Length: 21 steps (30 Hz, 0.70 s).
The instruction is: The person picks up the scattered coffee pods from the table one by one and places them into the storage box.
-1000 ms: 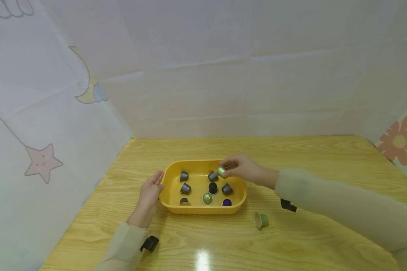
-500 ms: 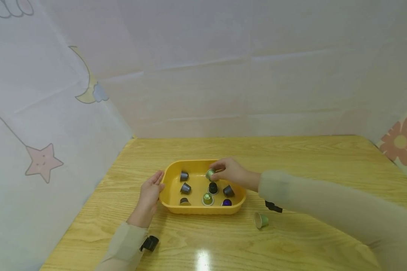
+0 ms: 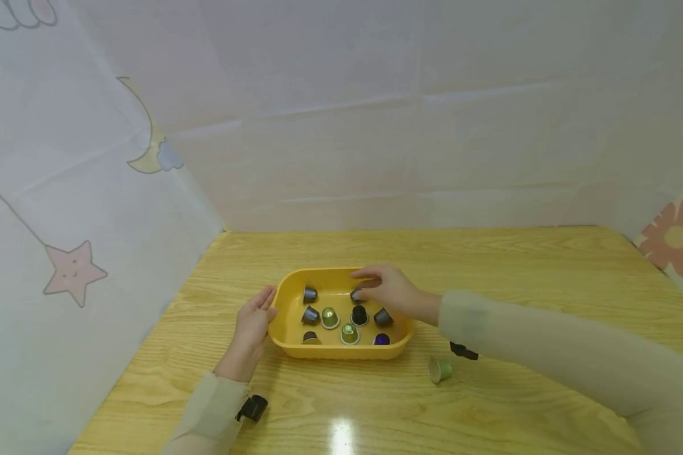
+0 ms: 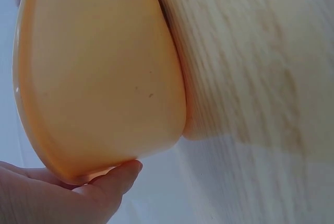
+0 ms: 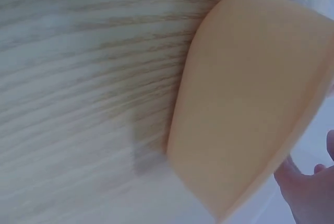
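My left hand grips the left end of a yellow plastic tray, thumb at the rim. In the left wrist view, that hand pinches the tray's edge. Over the tray's back right is my right hand, thumb and fingers spread apart. Below its thumb a grey coffee capsule is partly hidden; whether they touch I cannot tell. Two green coffee capsules stand in the tray near a black capsule. In the right wrist view, the right hand shows beyond the rim.
Other grey capsules lie in the tray, and a purple capsule sits by its front wall. On the wooden table, a green capsule lies on its side right of the tray. A pale sheet hangs behind.
My right hand carried a green capsule leftward into the tray and let go; it now stands among the others. The hand has drawn back toward the rear right. The left hand has stayed put.
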{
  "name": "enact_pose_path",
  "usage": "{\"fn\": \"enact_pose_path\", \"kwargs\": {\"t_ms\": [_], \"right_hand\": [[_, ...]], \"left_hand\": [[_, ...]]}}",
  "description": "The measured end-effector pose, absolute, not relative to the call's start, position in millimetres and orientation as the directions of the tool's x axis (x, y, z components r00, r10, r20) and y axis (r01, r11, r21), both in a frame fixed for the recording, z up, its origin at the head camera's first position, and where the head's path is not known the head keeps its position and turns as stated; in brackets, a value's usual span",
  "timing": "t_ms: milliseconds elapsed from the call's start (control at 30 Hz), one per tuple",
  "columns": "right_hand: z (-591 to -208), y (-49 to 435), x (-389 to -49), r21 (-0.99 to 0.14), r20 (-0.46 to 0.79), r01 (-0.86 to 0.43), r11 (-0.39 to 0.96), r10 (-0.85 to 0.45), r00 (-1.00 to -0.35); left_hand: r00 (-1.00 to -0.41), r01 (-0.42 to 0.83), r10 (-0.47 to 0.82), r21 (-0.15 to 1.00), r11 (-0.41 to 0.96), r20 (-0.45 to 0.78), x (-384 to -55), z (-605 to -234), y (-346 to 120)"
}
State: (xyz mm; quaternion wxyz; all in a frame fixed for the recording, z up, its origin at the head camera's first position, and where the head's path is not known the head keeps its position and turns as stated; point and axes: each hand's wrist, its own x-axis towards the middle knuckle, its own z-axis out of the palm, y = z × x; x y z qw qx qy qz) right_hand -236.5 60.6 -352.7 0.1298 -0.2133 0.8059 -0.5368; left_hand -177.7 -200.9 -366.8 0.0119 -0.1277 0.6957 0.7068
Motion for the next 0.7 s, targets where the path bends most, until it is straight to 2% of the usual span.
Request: {"fn": "enact_pose_path", "kwargs": {"t_ms": [100, 233, 700], "right_hand": [[-352, 75, -234, -0.905, 0.106, -0.290, 0.311, -0.497, -0.861], [-353, 95, -227, -0.897, 0.162, -0.333, 0.291, -0.484, -0.860], [-355, 149, -197, -0.867, 0.193, -0.376, 0.328, -0.474, -0.859]], "left_hand": [[-0.967, -0.194, -0.160, 0.981, -0.028, -0.196, -177, -367, -201], [-0.966, -0.200, -0.161, 0.980, -0.020, -0.200, -177, -367, -201], [-0.961, -0.219, -0.172, 0.976, -0.013, -0.218, -178, -367, -201]]}}
